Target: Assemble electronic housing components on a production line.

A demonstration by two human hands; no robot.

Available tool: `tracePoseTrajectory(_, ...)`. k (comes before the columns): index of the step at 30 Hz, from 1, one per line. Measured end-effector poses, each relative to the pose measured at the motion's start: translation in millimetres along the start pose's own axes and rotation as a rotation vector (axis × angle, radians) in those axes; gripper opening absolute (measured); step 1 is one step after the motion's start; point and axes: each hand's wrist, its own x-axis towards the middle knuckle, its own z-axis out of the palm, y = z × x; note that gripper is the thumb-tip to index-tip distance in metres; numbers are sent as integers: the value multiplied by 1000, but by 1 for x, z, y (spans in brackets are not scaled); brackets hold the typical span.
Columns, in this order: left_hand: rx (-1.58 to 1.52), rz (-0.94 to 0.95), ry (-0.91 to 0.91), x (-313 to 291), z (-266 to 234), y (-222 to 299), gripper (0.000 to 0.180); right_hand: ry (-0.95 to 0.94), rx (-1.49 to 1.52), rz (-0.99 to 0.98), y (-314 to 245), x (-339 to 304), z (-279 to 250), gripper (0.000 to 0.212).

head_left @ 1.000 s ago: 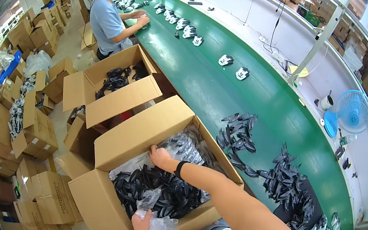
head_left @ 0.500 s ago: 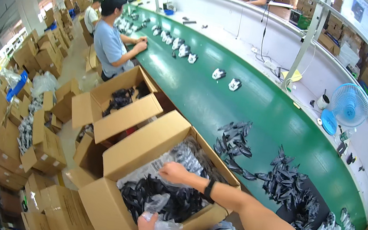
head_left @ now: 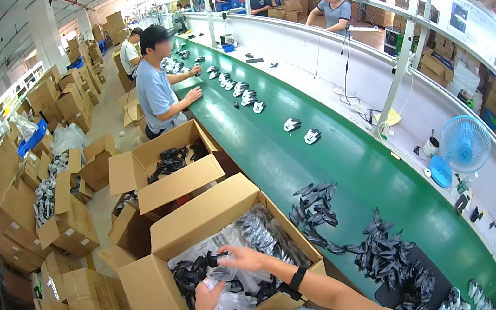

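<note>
My left hand [head_left: 207, 298] is closed round a crumpled clear plastic bag [head_left: 233, 305] over the near part of an open cardboard box [head_left: 204, 212]. Just beyond it, my right hand [head_left: 243, 258] reaches across the box, its fingers closed on a dark plastic part [head_left: 212, 259] at the top of the bag. Loose black curved plastic parts [head_left: 186, 277] lie under both hands. More bagged parts [head_left: 257, 228] fill the far side of the box. The bag and my hands hide some of the contents.
A green workbench [head_left: 249, 145] runs alongside, bearing piles of black parts [head_left: 384, 249] and white-and-black mouse-shaped shells [head_left: 311, 136]. A blue fan [head_left: 465, 144] stands at its back edge. Another open box [head_left: 183, 179] adjoins mine. A co-worker [head_left: 159, 87] stands beyond; stacked cartons [head_left: 71, 225] crowd the left.
My right hand has come down toward the left hand and its fingers have reached a dark part by the bag. The whole view has shifted slightly. The co-worker's hands have moved apart.
</note>
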Motion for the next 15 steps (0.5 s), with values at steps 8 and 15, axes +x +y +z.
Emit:
tracePoseTrajectory(8,-38,-13,-74,5,-8,-13,26,32,-367,98,5,-12,-9,41)
tracePoseTrajectory(15,-54,4,96,1,-27,-9,15,-106,-388,291,-2,-5,-36,41)
